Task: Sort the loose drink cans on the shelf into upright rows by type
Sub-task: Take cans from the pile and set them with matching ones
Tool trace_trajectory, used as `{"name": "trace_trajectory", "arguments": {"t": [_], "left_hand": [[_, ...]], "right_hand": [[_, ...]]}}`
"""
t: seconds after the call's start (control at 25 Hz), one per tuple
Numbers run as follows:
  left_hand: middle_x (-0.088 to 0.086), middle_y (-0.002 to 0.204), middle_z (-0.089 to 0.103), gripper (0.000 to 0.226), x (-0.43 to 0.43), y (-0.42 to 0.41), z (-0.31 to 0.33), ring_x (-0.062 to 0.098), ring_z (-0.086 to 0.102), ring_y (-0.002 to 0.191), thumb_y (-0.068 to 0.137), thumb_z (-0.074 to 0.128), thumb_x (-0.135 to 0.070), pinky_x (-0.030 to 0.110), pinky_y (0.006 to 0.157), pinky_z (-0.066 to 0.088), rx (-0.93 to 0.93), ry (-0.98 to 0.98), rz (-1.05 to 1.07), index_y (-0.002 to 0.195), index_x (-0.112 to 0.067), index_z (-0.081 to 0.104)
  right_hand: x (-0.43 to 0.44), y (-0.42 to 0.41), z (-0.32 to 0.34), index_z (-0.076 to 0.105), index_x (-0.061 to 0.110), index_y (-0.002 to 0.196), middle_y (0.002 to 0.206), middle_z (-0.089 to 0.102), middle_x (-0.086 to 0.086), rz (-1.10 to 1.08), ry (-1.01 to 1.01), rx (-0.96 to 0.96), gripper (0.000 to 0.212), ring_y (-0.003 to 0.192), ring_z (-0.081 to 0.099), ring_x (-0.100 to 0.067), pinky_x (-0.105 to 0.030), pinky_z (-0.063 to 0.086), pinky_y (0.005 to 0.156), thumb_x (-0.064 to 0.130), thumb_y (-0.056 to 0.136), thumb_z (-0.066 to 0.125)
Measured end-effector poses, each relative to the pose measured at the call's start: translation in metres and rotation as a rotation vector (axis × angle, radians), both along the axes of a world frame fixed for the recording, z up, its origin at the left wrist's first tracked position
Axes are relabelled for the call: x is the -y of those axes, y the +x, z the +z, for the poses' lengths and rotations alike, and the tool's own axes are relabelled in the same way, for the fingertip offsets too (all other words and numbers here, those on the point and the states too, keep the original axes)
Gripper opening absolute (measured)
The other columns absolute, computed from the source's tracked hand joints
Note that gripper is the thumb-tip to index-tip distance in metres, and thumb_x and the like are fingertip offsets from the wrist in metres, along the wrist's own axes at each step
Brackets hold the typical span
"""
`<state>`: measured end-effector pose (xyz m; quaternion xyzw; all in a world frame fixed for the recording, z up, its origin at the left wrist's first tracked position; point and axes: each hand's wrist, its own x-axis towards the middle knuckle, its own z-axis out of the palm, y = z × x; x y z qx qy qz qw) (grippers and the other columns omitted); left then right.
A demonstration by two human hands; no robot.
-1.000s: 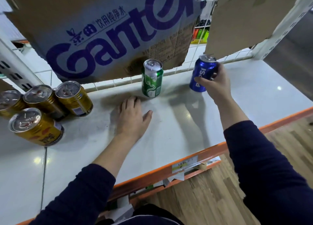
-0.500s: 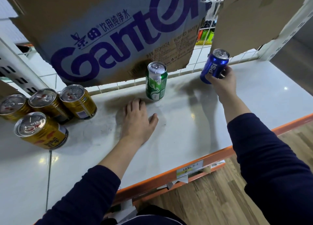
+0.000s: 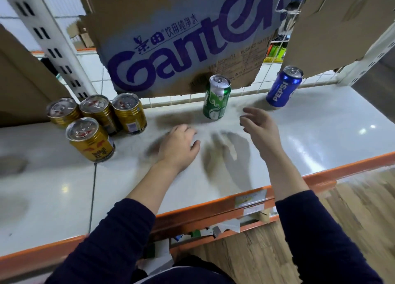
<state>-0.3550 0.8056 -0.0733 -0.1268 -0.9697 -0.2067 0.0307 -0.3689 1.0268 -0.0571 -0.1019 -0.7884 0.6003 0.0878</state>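
Note:
A blue Pepsi can (image 3: 283, 87) stands upright at the back right of the white shelf (image 3: 320, 138). Left of it a green can (image 3: 217, 98) stands upright by the wire back grille. Several gold cans (image 3: 94, 121) stand grouped at the left, the front one (image 3: 89, 141) nearest me. My right hand (image 3: 259, 127) hovers empty with loosely curled fingers, in front of and between the green and blue cans. My left hand (image 3: 179, 147) rests palm down on the shelf in front of the green can, fingers bent under.
A torn Ganten cardboard sheet (image 3: 181, 37) hangs behind the cans, with more cardboard (image 3: 333, 22) at the right. A white slotted upright (image 3: 49, 40) stands at the back left. The shelf has an orange front edge (image 3: 213, 209); below is a wooden floor (image 3: 277, 251).
My right hand has let go of the blue can, which now stands at the back right, and has drawn back toward me. My left hand's fingers have curled in.

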Motion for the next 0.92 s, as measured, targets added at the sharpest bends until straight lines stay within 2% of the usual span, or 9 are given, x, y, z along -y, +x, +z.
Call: {"name": "trace_trajectory", "arguments": {"t": [0.08, 0.2, 0.36, 0.48, 0.64, 0.8, 0.92], "left_hand": [[0.003, 0.124, 0.058, 0.037, 0.027, 0.017, 0.014, 0.022, 0.052, 0.114, 0.094, 0.05, -0.031, 0.034, 0.093, 0.042, -0.053, -0.006, 0.029, 0.127, -0.017, 0.058], [0.006, 0.117, 0.063, 0.033, 0.072, 0.043, 0.043, 0.026, 0.057, 0.109, 0.091, 0.057, -0.026, 0.037, 0.09, 0.047, -0.23, -0.012, 0.116, 0.121, -0.013, 0.062], [0.006, 0.116, 0.064, 0.033, 0.138, 0.081, 0.077, 0.025, 0.057, 0.109, 0.089, 0.061, -0.025, 0.038, 0.092, 0.047, -0.361, -0.014, 0.27, 0.119, -0.014, 0.062], [0.005, 0.112, 0.065, 0.028, 0.191, 0.115, 0.092, 0.026, 0.058, 0.105, 0.088, 0.059, -0.025, 0.039, 0.088, 0.045, -0.436, -0.06, 0.385, 0.114, -0.014, 0.064], [0.008, 0.111, 0.067, 0.029, 0.283, 0.173, 0.099, 0.03, 0.061, 0.104, 0.089, 0.058, -0.024, 0.043, 0.09, 0.047, -0.49, -0.089, 0.532, 0.113, -0.01, 0.065], [0.006, 0.11, 0.066, 0.033, 0.377, 0.234, 0.097, 0.029, 0.061, 0.101, 0.09, 0.056, -0.031, 0.041, 0.088, 0.044, -0.491, -0.114, 0.663, 0.118, -0.013, 0.064], [0.006, 0.104, 0.066, 0.032, 0.459, 0.281, 0.093, 0.029, 0.062, 0.095, 0.091, 0.056, -0.031, 0.041, 0.084, 0.044, -0.475, -0.123, 0.708, 0.117, -0.013, 0.063]], "right_hand": [[0.034, 0.012, 0.005, 0.065, 0.025, 0.104, 0.09, 0.068, -0.006, 0.131, -0.032, -0.03, 0.021, 0.08, 0.061, -0.016, -0.035, 0.05, 0.075, 0.014, 0.087, 0.064], [0.088, 0.024, 0.015, 0.065, 0.03, 0.101, 0.091, 0.068, -0.006, 0.291, -0.02, -0.103, 0.023, 0.083, 0.063, -0.018, -0.034, 0.05, 0.079, 0.011, 0.088, 0.063], [0.166, 0.042, 0.038, 0.063, 0.028, 0.108, 0.093, 0.068, 0.01, 0.467, 0.13, -0.242, 0.024, 0.084, 0.064, -0.004, -0.021, 0.052, 0.077, 0.015, 0.088, 0.065], [0.225, 0.059, 0.056, 0.063, 0.023, 0.114, 0.097, 0.067, 0.006, 0.581, 0.245, -0.318, 0.027, 0.087, 0.063, -0.005, -0.02, 0.052, 0.08, 0.015, 0.088, 0.065], [0.322, 0.094, 0.072, 0.064, 0.015, 0.114, 0.098, 0.068, 0.0, 0.68, 0.237, -0.409, 0.026, 0.086, 0.064, -0.007, -0.017, 0.051, 0.079, 0.011, 0.088, 0.065], [0.424, 0.137, 0.076, 0.063, 0.022, 0.11, 0.096, 0.066, 0.007, 0.773, 0.194, -0.446, 0.024, 0.083, 0.062, -0.003, -0.016, 0.05, 0.077, 0.019, 0.087, 0.065], [0.511, 0.171, 0.071, 0.064, 0.026, 0.108, 0.096, 0.066, 0.012, 0.823, 0.173, -0.444, 0.024, 0.085, 0.064, -0.002, -0.026, 0.054, 0.082, 0.023, 0.084, 0.065]]}}
